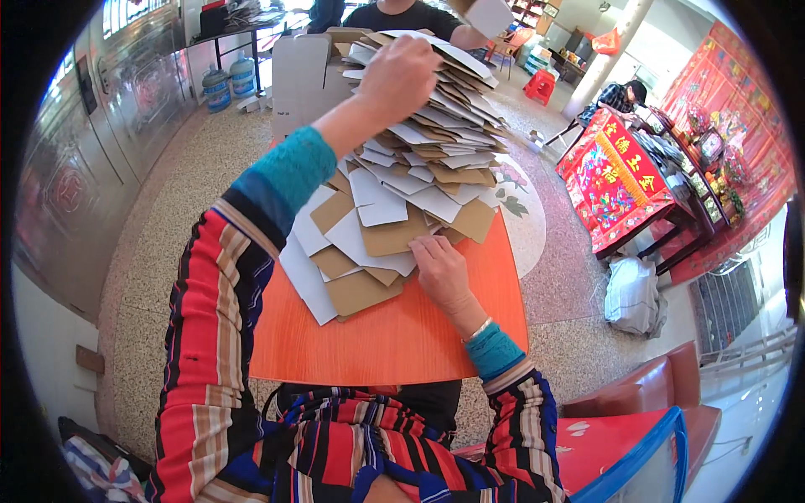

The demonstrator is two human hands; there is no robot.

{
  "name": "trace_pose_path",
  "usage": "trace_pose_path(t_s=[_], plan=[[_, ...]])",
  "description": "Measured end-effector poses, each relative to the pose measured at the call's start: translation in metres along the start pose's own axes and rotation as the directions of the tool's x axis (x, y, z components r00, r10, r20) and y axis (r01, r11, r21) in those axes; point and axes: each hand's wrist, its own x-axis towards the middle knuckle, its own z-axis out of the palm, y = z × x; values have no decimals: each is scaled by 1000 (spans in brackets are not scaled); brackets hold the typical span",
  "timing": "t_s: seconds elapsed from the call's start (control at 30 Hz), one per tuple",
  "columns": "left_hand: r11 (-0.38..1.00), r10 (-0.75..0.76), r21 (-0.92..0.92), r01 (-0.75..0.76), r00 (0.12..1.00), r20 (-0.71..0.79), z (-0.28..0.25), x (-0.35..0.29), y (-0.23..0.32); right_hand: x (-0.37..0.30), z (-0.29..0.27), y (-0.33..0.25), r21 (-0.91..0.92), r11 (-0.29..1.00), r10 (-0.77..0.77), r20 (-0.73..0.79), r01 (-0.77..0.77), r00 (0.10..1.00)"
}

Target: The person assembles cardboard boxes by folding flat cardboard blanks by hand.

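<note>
A tall, leaning pile of flat cardboard box blanks (444, 159), white on one side and brown on the other, fans out over an orange table (377, 348). My left hand (394, 82) reaches across to the top of the pile with its fingers curled in. What the fingertips hold there, if anything, is hidden. Lower down, my right hand (442, 272) is closed at the near edge of a brown cardboard blank (392, 233). The fingertips partly disappear against the blanks.
Beyond the table, another person's hand and arm (470, 35) are near a white and brown carton. A larger upright carton (299, 80) stands behind the pile at left. To the right are a red cloth-covered table (616, 180) and a white sack (633, 295).
</note>
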Motion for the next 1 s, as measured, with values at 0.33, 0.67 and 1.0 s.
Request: trace_pose_path(t_s=[0.33, 0.67, 1.0], plan=[[976, -169, 204, 83, 875, 454, 72, 52, -31, -4, -4, 5, 9, 1000, -21, 2, 20, 1000], [951, -298, 283, 124, 608, 736, 112, 79, -55, -3, -7, 8, 138, 990, 1, -6, 0, 1000], [939, -133, 301, -163, 637, 759, 112, 85, -52, -5, -8, 10, 161, 987, 19, -13, -17, 1000]])
